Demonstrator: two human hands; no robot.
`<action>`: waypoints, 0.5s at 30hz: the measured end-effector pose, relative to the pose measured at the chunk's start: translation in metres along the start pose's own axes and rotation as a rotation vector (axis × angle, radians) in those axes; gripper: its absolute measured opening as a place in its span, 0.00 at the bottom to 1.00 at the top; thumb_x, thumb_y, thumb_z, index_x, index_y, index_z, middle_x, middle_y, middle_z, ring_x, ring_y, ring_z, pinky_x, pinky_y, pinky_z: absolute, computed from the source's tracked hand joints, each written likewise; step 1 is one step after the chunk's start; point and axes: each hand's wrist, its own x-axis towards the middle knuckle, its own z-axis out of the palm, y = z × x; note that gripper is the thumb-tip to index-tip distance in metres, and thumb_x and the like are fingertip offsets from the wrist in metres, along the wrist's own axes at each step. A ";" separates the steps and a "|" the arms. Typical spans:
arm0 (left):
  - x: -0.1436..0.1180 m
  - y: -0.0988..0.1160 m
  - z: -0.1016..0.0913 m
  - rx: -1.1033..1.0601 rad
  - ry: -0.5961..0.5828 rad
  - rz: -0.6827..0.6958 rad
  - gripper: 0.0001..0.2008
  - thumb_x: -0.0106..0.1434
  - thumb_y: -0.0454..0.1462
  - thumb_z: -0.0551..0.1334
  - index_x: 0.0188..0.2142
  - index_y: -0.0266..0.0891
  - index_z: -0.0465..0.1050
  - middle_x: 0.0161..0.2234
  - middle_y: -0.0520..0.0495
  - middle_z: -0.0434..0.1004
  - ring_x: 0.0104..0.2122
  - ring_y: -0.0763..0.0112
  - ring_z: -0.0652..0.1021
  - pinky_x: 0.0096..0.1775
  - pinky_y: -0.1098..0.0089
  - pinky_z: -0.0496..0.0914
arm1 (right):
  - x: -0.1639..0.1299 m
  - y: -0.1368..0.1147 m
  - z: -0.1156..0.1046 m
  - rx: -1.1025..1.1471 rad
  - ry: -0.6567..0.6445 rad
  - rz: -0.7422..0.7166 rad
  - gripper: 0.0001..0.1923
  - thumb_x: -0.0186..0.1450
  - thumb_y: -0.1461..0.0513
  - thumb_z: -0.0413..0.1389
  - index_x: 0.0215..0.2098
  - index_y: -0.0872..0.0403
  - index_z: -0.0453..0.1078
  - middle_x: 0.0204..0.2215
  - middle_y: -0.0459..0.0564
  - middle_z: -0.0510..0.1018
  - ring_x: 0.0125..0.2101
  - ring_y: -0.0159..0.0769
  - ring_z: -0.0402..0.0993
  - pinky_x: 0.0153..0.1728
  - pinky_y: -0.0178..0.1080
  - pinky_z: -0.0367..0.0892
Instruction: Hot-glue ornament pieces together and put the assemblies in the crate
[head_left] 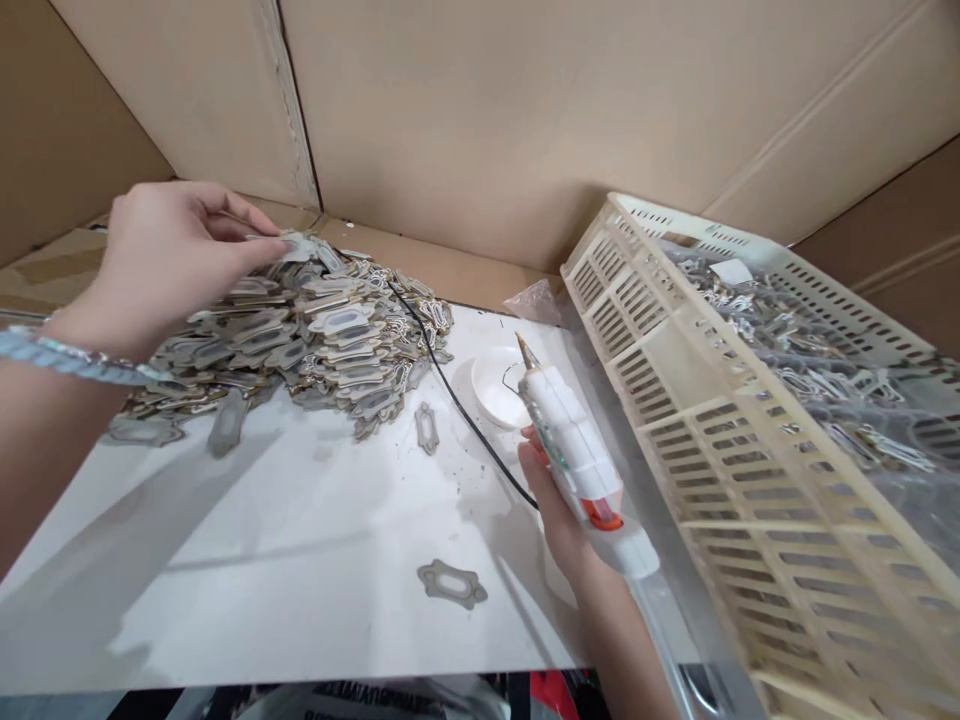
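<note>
My left hand (176, 245) reaches to the top of a heap of small flat metal frames (337, 330), with thumb and fingers closed on one metal frame (298, 246) there. My right hand (559, 510) is wrapped round a white hot glue gun (574, 430), its brass nozzle pointing up and away from me. A clear glue stick (660, 640) runs out of the gun's back end. One loose metal frame (452, 584) lies flat on the white board (300, 560) near its front edge. Another single frame (427, 428) rests just in front of the heap.
A cream plastic crate (675, 400) on the right holds bags of metal pieces (780, 320). Behind the gun sits a shallow white dish (499, 390). A black cord (472, 420) crosses the board from the heap. Cardboard walls (480, 120) enclose the back and sides.
</note>
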 end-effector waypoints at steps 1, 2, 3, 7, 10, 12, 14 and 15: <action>0.008 -0.003 -0.002 0.030 -0.017 -0.020 0.10 0.55 0.35 0.72 0.36 0.35 0.79 0.25 0.54 0.73 0.31 0.71 0.74 0.53 0.50 0.71 | 0.000 0.000 0.001 0.015 0.008 -0.005 0.07 0.63 0.60 0.59 0.28 0.51 0.70 0.28 0.47 0.78 0.27 0.35 0.76 0.28 0.35 0.71; 0.015 -0.006 -0.003 0.056 -0.032 -0.041 0.09 0.55 0.36 0.72 0.36 0.36 0.79 0.25 0.55 0.73 0.30 0.71 0.74 0.53 0.50 0.72 | -0.001 0.001 0.002 0.026 0.011 -0.004 0.06 0.63 0.60 0.60 0.28 0.51 0.71 0.29 0.47 0.78 0.28 0.35 0.77 0.29 0.36 0.71; 0.021 -0.009 -0.004 0.078 -0.046 -0.058 0.09 0.55 0.36 0.71 0.36 0.36 0.79 0.24 0.55 0.73 0.30 0.70 0.73 0.53 0.50 0.71 | -0.001 0.001 0.003 0.031 0.008 0.005 0.06 0.63 0.60 0.60 0.28 0.51 0.71 0.30 0.47 0.79 0.28 0.36 0.77 0.29 0.36 0.71; 0.034 -0.022 -0.003 0.206 -0.166 -0.074 0.07 0.53 0.39 0.71 0.31 0.39 0.80 0.23 0.56 0.74 0.31 0.68 0.73 0.56 0.53 0.69 | -0.002 0.002 0.006 0.019 0.019 0.051 0.06 0.63 0.59 0.60 0.29 0.51 0.72 0.30 0.48 0.80 0.28 0.37 0.78 0.28 0.37 0.71; 0.036 -0.026 -0.002 0.299 -0.228 -0.050 0.07 0.53 0.41 0.70 0.30 0.41 0.80 0.22 0.56 0.73 0.32 0.66 0.73 0.55 0.55 0.69 | -0.003 0.002 0.006 0.006 0.026 0.033 0.06 0.62 0.59 0.60 0.28 0.51 0.72 0.29 0.48 0.80 0.27 0.37 0.77 0.26 0.36 0.70; 0.032 -0.024 -0.003 0.359 -0.213 -0.022 0.09 0.55 0.42 0.68 0.32 0.39 0.80 0.22 0.54 0.70 0.36 0.62 0.74 0.56 0.51 0.68 | -0.002 0.002 0.004 -0.012 0.004 0.012 0.05 0.62 0.60 0.60 0.28 0.51 0.72 0.29 0.48 0.80 0.28 0.37 0.78 0.27 0.36 0.71; 0.024 -0.017 -0.004 0.397 -0.159 0.055 0.13 0.58 0.43 0.64 0.37 0.36 0.80 0.26 0.51 0.69 0.41 0.59 0.74 0.57 0.48 0.65 | -0.002 0.001 0.003 -0.032 -0.012 0.004 0.03 0.61 0.61 0.60 0.29 0.51 0.73 0.30 0.47 0.80 0.28 0.38 0.78 0.28 0.36 0.71; 0.018 -0.012 -0.004 0.397 -0.127 0.127 0.15 0.60 0.43 0.61 0.40 0.35 0.80 0.30 0.50 0.70 0.42 0.60 0.74 0.57 0.49 0.65 | -0.002 0.001 0.002 -0.040 -0.016 0.005 0.03 0.61 0.61 0.60 0.29 0.51 0.73 0.30 0.47 0.80 0.29 0.38 0.78 0.28 0.36 0.71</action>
